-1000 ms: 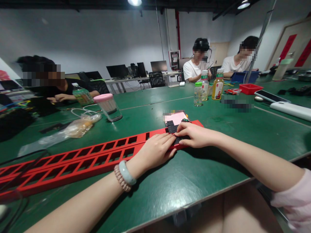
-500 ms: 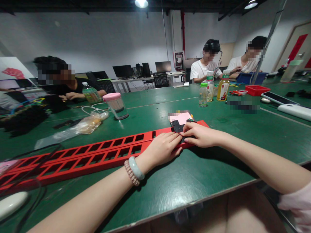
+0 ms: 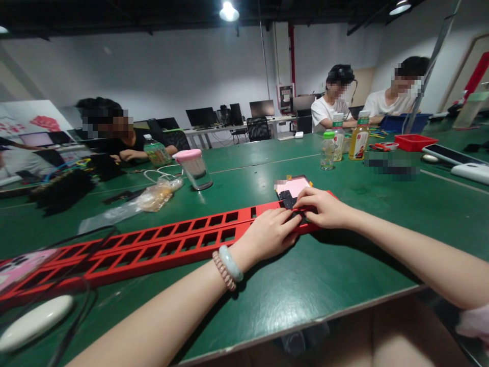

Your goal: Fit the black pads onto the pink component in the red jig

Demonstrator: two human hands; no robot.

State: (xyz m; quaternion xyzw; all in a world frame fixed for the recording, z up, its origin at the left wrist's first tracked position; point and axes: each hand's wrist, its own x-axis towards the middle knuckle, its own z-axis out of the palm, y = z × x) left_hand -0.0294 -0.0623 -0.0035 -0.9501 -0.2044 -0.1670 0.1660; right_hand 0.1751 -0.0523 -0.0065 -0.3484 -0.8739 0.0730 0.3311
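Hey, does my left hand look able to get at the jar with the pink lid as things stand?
Probably yes: the left hand rests on the red frame, the pink-lidded jar stands beyond it, and only bare green table lies between.

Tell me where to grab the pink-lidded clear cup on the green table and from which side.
Grip the pink-lidded cup around its clear wall below the lid, coming from the near right side. It stands upright and flares wider toward the lid, so hands probably won't slip upward. The plastic bag and white cable crowd its left; the right looks open.
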